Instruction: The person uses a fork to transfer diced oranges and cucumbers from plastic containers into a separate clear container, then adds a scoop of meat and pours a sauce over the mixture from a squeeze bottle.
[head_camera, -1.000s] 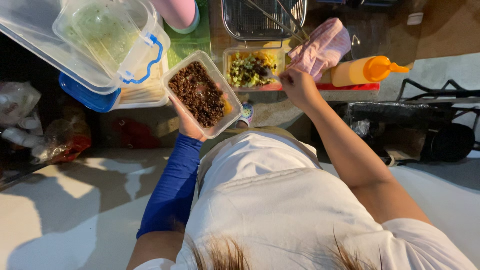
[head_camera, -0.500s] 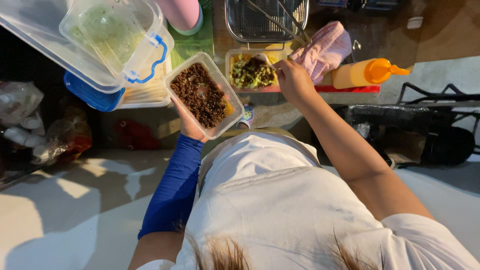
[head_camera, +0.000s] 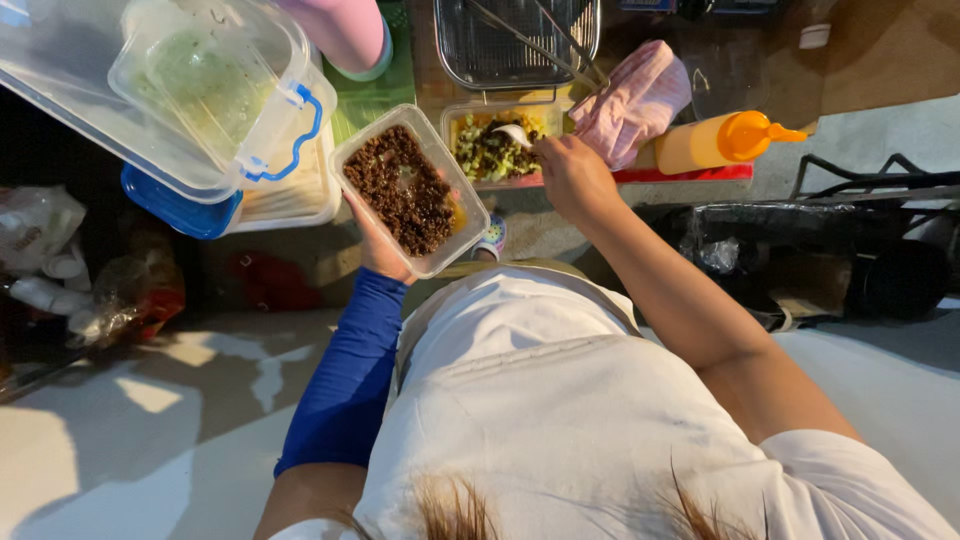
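Holding a brown-filled container (head_camera: 409, 189), left hand (head_camera: 378, 248); right hand (head_camera: 572, 177) grips spoon (head_camera: 512, 134).

A food stall: tubs of toppings (head_camera: 492, 148), a sauce bottle (head_camera: 722, 141), a wire basket (head_camera: 515, 42).

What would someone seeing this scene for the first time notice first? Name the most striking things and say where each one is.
At the centre, the left hand holds up a clear tub of dark brown minced food. Just right of it, the right hand dips a white spoon into a tray of chopped greens. A bright orange squeeze bottle lies further right, beside a pink cloth.
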